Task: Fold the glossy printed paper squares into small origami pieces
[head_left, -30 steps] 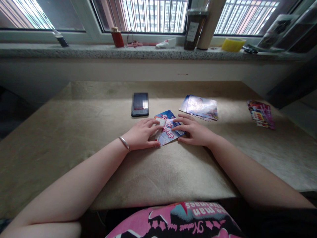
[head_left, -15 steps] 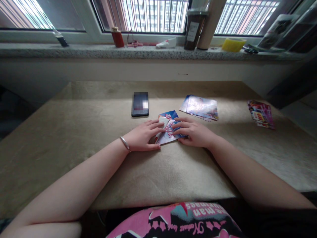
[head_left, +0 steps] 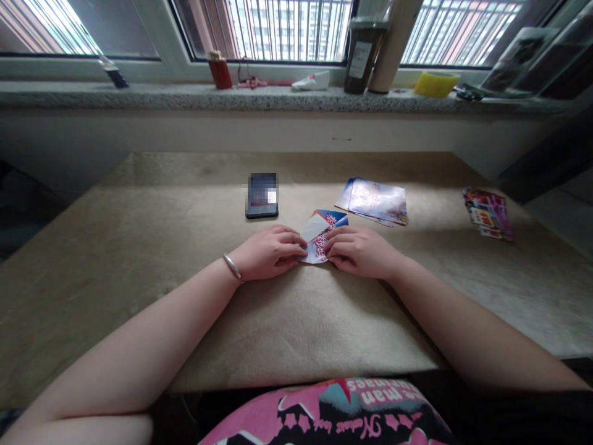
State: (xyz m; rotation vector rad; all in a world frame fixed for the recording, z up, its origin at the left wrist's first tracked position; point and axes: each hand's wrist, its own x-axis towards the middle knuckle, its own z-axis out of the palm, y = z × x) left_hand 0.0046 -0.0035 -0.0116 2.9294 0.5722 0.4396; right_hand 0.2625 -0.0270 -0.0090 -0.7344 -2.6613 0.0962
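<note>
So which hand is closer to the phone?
Left. The left hand lies just below the phone, pinching the folded paper. The right hand sits farther off to the phone's right.

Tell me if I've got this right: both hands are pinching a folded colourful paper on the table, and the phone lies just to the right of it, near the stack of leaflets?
Not quite. In the head view both the left hand and right hand do grip the folded paper on the table, but the phone lies up and to the left of it. The stack of leaflets is on the right, apart from the phone.
</note>
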